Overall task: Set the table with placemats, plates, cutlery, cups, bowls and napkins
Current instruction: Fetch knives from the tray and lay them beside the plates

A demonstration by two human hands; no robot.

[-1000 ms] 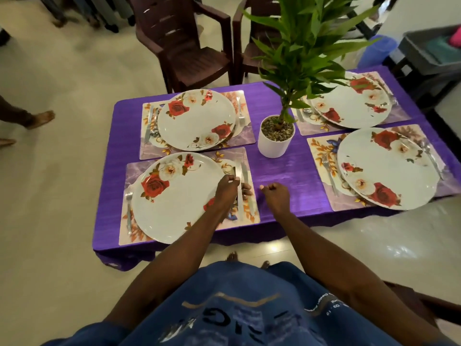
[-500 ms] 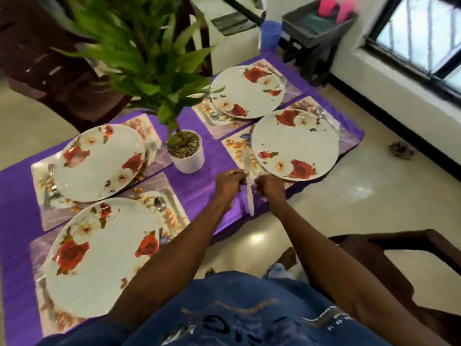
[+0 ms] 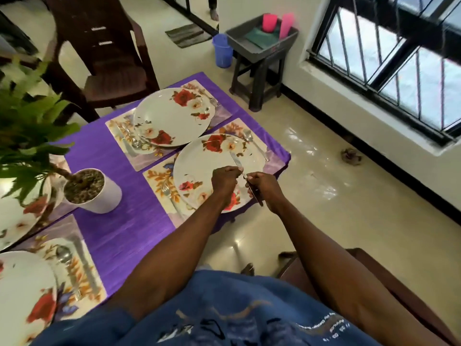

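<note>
Both hands over the near plate (image 3: 199,168) at the worktop's (image 3: 119,231) right end — right hand (image 3: 264,189) curled round the knife (image 3: 237,161) handle, left hand (image 3: 224,178) with fingers curled, pinching the knife near mid-blade, tip pointing away across the plate. Plate on a placemat (image 3: 157,181), spoon (image 3: 254,143) along its far edge, fork (image 3: 167,193) at its near-left edge. Second plate (image 3: 172,116) just beyond — plant pot (image 3: 92,191) to the left.
</note>
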